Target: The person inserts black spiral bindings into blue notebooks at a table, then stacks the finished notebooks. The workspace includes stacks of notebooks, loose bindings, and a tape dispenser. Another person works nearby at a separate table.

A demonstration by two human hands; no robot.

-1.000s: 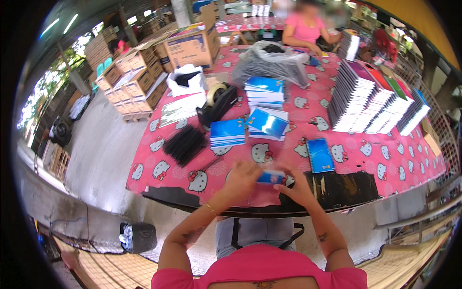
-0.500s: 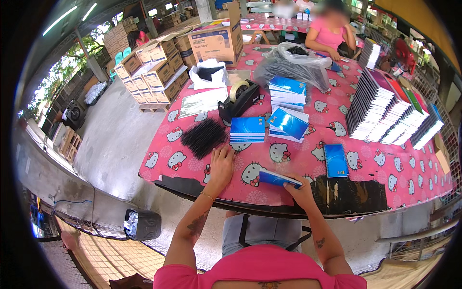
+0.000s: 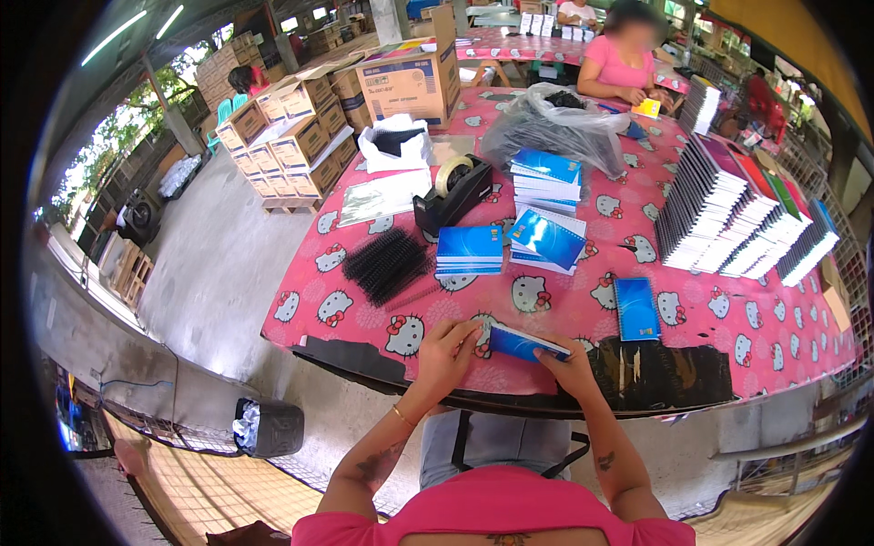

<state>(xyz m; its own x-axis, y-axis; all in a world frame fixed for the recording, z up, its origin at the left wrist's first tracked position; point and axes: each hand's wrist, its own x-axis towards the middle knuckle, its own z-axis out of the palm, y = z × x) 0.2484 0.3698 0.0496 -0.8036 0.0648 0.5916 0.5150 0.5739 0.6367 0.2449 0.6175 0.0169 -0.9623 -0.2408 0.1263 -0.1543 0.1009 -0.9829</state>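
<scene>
My right hand (image 3: 566, 366) grips a small blue notebook (image 3: 517, 344) by its right end, just above the table's near edge. At the notebook's left end, the fingers of my left hand (image 3: 446, 357) are pinched together; whatever they hold is too small to make out. Beyond the left hand lies a pile of black spiral binding coils (image 3: 387, 264). Farther in are a stack of blue notebooks (image 3: 470, 247), a second stack (image 3: 549, 235) fanned slightly, and a taller one (image 3: 546, 177) behind. A single bound blue notebook (image 3: 636, 309) lies to the right.
A black tape dispenser (image 3: 452, 193) stands behind the coils, near a white bag (image 3: 394, 146) and a clear plastic bag (image 3: 555, 132). Tall notebook stacks (image 3: 701, 205) line the right side. Cartons (image 3: 410, 86) rise at the back left. Across the table sits a co-worker (image 3: 621, 68).
My left hand has come from the coil pile toward me, to the left end of the notebook. My right hand keeps its hold. The co-worker now has a yellow item in hand.
</scene>
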